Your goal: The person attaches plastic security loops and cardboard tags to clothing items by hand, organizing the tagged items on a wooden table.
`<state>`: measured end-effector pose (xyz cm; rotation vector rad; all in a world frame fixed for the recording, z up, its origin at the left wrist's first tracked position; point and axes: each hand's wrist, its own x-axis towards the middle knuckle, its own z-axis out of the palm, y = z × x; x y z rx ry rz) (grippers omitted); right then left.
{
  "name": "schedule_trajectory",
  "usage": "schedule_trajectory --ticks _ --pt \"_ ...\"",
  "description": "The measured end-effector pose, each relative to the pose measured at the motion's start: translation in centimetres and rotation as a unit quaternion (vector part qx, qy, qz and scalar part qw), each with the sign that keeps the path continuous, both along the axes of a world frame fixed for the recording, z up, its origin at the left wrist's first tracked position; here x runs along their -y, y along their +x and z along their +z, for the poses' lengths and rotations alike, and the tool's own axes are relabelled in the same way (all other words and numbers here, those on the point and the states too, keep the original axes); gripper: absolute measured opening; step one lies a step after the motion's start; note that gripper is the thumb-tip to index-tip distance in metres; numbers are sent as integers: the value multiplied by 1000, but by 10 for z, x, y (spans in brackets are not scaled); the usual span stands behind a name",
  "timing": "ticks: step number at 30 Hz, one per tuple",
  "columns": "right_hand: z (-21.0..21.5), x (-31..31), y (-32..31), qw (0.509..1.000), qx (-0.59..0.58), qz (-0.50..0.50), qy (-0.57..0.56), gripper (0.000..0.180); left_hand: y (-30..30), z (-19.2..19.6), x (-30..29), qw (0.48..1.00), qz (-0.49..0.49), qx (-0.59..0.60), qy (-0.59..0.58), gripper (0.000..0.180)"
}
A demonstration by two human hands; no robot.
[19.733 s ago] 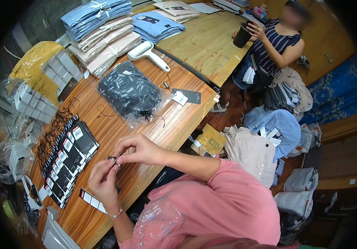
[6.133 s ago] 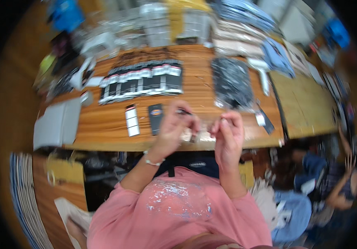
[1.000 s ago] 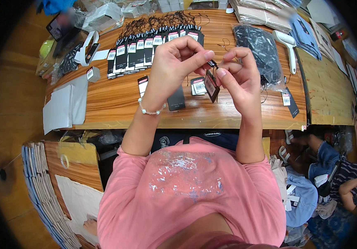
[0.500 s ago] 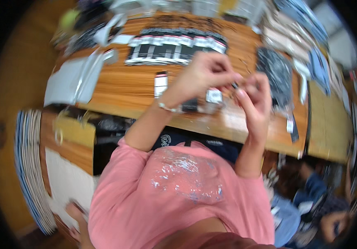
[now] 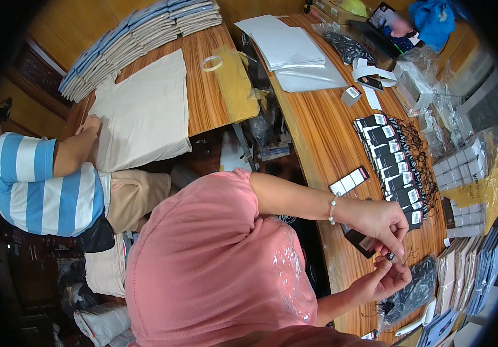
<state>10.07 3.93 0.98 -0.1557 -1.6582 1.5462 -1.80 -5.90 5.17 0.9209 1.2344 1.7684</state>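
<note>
My left hand (image 5: pixel 379 222), with a bead bracelet (image 5: pixel 333 209) at the wrist, reaches over the wooden table (image 5: pixel 312 115). Its thumb and fingers pinch a small black piece (image 5: pixel 390 255), too small to name exactly. From below, my right hand (image 5: pixel 381 281) meets it, thumb and fingertips closed on the same piece. Partly under my left hand lies a dark hang tag (image 5: pixel 358 242) with a label. Close by is a black-and-white label strip (image 5: pixel 348 180). Overlapping black hang tags (image 5: pixel 389 151) with white stickers and black strings (image 5: pixel 419 156) lie beyond my left hand.
Bagged dark goods (image 5: pixel 414 292) and folded garments (image 5: pixel 463 266) lie past my right hand. White boxes (image 5: pixel 463 173), a label roll (image 5: pixel 351 95) and plastic sheets (image 5: pixel 289 49) occupy the table. At left, a person in a striped shirt (image 5: pixel 41 179) touches a beige garment (image 5: pixel 145 110).
The view has swung left, bringing the second table and the person in stripes into sight. My hands stay together, pinching the small piece.
</note>
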Motion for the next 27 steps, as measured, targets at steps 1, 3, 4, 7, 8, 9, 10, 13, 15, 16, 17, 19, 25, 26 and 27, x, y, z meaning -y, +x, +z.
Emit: schedule_trajectory --ticks 1,3,4,7,8,9,10,13,15,16,17,19,25,26,27 --pt "-2 -1 1 999 -24 -15 35 25 2 1 0 1000 -16 9 4 22" --pt "0 -5 4 989 -68 -63 113 29 5 3 -6 997 -65 28 19 22" --pt "-3 -8 9 985 -65 -91 128 34 6 4 -12 997 -80 -5 6 22" --pt "-14 -3 17 992 -68 -83 61 27 9 -4 -24 989 -143 39 24 17" --pt "-9 3 23 993 -41 -100 43 22 11 -4 -27 987 -154 44 12 17" --pt "0 2 30 993 -30 -89 66 19 13 7 -30 988 -145 -4 -49 14" --pt "3 -8 38 993 -25 -66 97 20 20 12 -38 986 -155 32 -55 14" --pt "25 -29 56 963 -25 -107 246 27 34 8 -55 985 -143 50 -77 22" --pt "30 -34 55 962 -36 -94 253 20 37 1 -61 993 -83 42 -68 31" --pt "25 -33 54 956 -59 -119 262 19 36 -5 -60 990 -131 51 -21 31" --pt "25 -38 57 957 -51 -113 262 18 36 -10 -67 985 -160 65 26 32" --pt "19 -25 65 974 -55 -56 211 19 45 -17 -56 977 -199 69 27 35" --pt "12 -16 79 993 -26 13 112 16 51 -19 -49 975 -214 63 -2 35" --pt "12 -16 79 993 -31 19 114 17 55 -17 -47 980 -193 56 -11 35" --pt "11 -16 79 992 -32 22 121 18 57 -18 -46 983 -176 53 -14 34"
